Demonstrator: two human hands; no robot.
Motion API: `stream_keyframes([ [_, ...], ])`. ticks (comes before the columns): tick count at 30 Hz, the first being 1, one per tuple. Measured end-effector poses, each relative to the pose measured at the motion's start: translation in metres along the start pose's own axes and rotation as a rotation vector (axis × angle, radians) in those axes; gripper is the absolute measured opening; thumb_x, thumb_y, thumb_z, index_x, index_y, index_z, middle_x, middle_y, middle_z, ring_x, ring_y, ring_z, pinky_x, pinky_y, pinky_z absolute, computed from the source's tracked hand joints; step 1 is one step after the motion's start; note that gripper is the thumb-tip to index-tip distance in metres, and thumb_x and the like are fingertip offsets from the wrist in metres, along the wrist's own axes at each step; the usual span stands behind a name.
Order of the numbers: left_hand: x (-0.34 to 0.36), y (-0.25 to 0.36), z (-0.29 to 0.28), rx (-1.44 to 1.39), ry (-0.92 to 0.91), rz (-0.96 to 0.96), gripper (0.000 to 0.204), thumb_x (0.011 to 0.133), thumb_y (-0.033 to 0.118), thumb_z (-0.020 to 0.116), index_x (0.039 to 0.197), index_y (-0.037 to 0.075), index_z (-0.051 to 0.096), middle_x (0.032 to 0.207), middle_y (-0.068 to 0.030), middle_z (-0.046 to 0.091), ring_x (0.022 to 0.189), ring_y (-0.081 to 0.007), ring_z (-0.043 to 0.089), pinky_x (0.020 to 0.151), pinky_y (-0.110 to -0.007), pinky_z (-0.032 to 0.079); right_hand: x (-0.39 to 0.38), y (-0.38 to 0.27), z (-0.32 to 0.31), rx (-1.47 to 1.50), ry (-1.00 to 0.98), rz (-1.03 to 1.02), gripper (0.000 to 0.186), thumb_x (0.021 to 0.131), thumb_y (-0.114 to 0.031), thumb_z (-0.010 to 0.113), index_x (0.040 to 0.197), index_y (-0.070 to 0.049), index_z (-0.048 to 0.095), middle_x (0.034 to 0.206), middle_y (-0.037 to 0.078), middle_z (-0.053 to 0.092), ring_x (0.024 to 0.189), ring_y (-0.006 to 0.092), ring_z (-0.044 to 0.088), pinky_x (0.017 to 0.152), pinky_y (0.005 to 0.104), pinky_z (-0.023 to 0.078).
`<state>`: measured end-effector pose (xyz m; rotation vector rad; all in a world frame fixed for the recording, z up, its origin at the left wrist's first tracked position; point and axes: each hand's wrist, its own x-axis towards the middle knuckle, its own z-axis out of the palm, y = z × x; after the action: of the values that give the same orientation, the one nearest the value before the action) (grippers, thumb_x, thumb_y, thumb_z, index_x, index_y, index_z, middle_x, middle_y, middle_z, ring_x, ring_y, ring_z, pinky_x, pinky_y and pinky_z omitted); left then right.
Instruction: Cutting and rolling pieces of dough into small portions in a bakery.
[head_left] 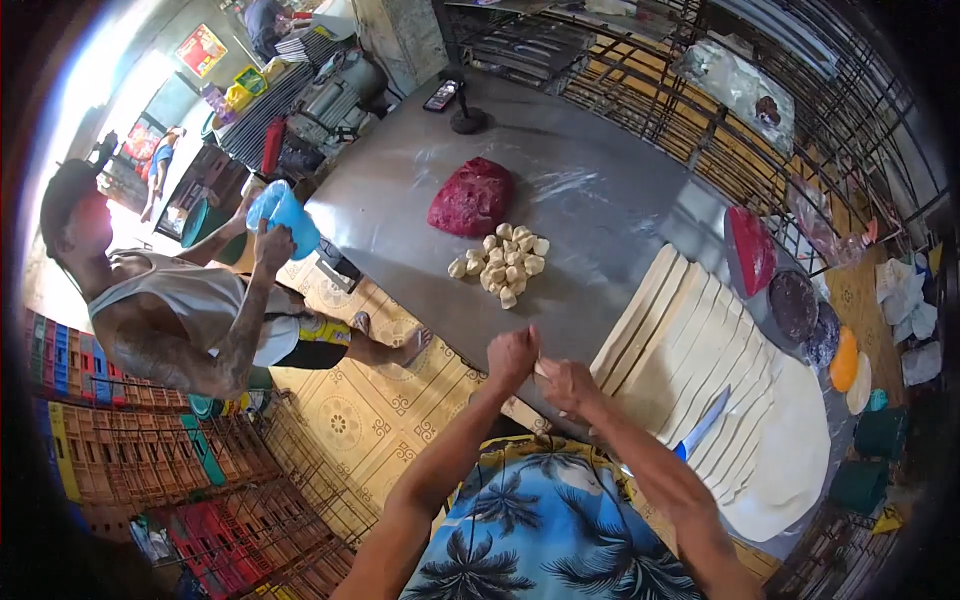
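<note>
My left hand (513, 360) is closed in a fist above the near edge of the metal table. Close beside it, my right hand (568, 388) is closed too. A pale bit of dough (540, 368) shows between them; the rest is hidden by my fingers. Beyond my hands lies a pile of small cream dough pieces (510, 262), with a dark red dough lump (472, 198) behind it. To the right spreads a flat dough sheet (790, 450), partly cut into long strips (690, 340). A knife with a blue handle (703, 425) rests on the strips.
Along the table's (380, 190) right side sit a red dough piece (750, 250), a dark purple lump (793, 305) and an orange one (844, 360). A phone (440, 96) and black stand (467, 118) are at the far end. A co-worker (190, 290) at left holds a blue bag (283, 218).
</note>
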<state>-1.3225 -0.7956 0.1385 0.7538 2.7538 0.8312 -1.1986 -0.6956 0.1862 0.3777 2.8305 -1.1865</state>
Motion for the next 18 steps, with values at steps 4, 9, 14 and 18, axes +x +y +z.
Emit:
stream_keyframes([
  [4,0.037,-0.003,-0.022,-0.037,0.049,-0.049,0.035,0.102,0.037,0.058,0.111,0.005,0.070,0.090,-0.0246,0.072,0.082,-0.0454,0.070,0.074,-0.055,0.056,0.009,-0.018,-0.025,0.122,-0.106,-0.285,0.022,0.097,-0.026,0.059,0.096,-0.005,0.055,0.081,0.026,0.068,0.083,0.0491,0.068,0.072,0.0584,0.052],
  [9,0.005,-0.022,-0.026,-0.331,-0.145,0.205,0.046,0.093,0.020,0.072,0.133,0.002,0.061,0.108,-0.0212,0.072,0.101,-0.0375,0.070,0.089,-0.045,0.055,0.016,0.019,-0.003,0.208,0.008,0.098,0.048,0.092,-0.013,0.065,0.135,-0.009,0.044,0.113,0.030,0.066,0.105,0.0500,0.064,0.088,0.0556,0.052],
  [14,-0.049,-0.022,0.016,-0.697,-0.692,-0.369,0.032,0.102,0.033,0.062,0.109,0.003,0.072,0.081,-0.0116,0.074,0.074,-0.0294,0.072,0.072,-0.042,0.057,-0.008,0.045,0.027,0.036,-0.096,0.097,0.053,0.084,-0.017,0.071,0.132,-0.007,0.048,0.123,0.029,0.061,0.113,0.0483,0.061,0.090,0.0554,0.052],
  [18,-0.045,-0.004,0.015,-0.469,-0.342,-0.210,0.048,0.106,0.044,0.051,0.094,0.003,0.074,0.075,-0.0194,0.072,0.072,-0.0406,0.071,0.067,-0.048,0.057,0.003,0.038,0.031,0.005,-0.022,0.101,0.027,0.086,-0.021,0.070,0.105,-0.004,0.061,0.102,0.025,0.071,0.096,0.0488,0.068,0.085,0.0540,0.055],
])
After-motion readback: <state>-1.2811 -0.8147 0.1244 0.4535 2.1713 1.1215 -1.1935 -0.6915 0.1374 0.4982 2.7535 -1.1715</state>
